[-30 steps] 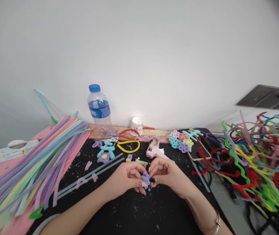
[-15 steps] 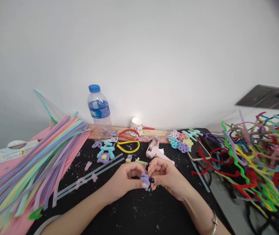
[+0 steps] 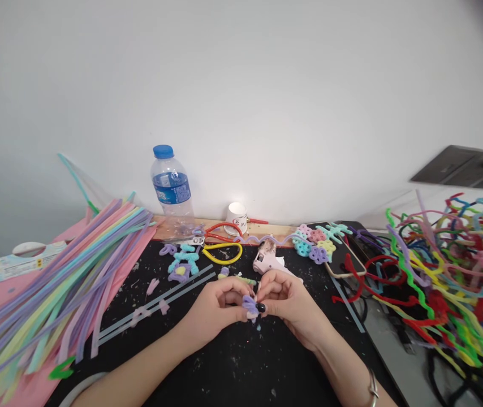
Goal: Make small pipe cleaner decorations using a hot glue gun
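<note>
Between the hands, just above the black, scrap-flecked mat [image 3: 224, 367], is a small, fuzzy purple looped piece [image 3: 249, 304]. The left hand [image 3: 214, 308] pinches its left side between thumb and fingers; the right hand [image 3: 286, 299] holds its right side in a narrow fingertip grip. Beyond lies 1 pale pink gun-shaped tool [image 3: 270, 262].

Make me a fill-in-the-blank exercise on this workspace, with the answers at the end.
1. The left hand and right hand meet at a small fuzzy piece coloured ____.
2. The bottle has a cap coloured ____.
3. The scissors show red on one handle and ____ on the other.
4. In the picture, the bottle stands to the ____ of the white cup.

Missing words: purple; blue; yellow; left.
</note>
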Demonstrator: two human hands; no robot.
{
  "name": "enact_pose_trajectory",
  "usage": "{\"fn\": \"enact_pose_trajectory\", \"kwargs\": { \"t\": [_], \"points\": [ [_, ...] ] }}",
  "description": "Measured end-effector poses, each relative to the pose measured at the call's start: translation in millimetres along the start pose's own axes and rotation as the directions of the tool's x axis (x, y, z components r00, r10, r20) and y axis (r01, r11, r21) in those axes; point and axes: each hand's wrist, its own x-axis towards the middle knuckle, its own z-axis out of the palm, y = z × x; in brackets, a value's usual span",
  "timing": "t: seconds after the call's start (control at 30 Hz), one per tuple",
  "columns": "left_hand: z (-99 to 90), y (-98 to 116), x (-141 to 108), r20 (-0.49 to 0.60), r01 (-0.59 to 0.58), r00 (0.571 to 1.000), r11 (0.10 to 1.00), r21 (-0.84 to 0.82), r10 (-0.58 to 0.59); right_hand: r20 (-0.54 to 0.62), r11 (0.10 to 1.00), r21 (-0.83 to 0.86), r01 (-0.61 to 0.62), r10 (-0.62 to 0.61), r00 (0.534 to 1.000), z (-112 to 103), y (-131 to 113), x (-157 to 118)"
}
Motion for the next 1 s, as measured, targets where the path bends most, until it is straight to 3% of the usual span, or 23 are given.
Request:
{"fn": "enact_pose_trajectory", "kwargs": {
  "t": [0.17, 0.37, 0.6, 0.77, 0.9, 1.0],
  "points": [
    [2.4, 2.4, -4.6, 0.001, -0.042, 0.999, 0.987, 0.155, 0.042, 0.008, 0.999, -0.016, -0.034, 0.034, 0.999, -2.5, 2.7, 1.3],
    [3.7, 7.5, -8.4, 0.010, -0.191, 0.978, 0.876, 0.443, 0.209, -0.012, 0.999, -0.020, -0.051, 0.050, 0.999, -3.7, 5.4, 1.8],
    [1.5, 3.8, -7.0, -0.012, -0.225, 0.967, 0.871, 0.436, 0.255, -0.050, 0.998, -0.062, 0.016, -0.019, 0.999, 2.5, 5.5, 1.9],
    [3.2, 6.1, -4.1, -0.084, -0.174, 0.975, 0.936, 0.307, 0.208, -0.083, 0.978, -0.166, 0.126, -0.141, 0.987, 4.4, 3.9, 1.5],
    [4.9, 9.4, -3.5, -0.171, -0.154, 0.960, 0.928, 0.339, 0.221, -0.031, 0.815, -0.493, 0.306, -0.368, 0.930, 6.9, 6.0, -2.3],
    [4.9, 8.4, -3.7, -0.188, -0.168, 0.946, 0.894, 0.416, 0.265, 0.032, 0.669, -0.668, 0.326, -0.412, 0.911, 10.8, 14.0, -4.1]
  ]
}}
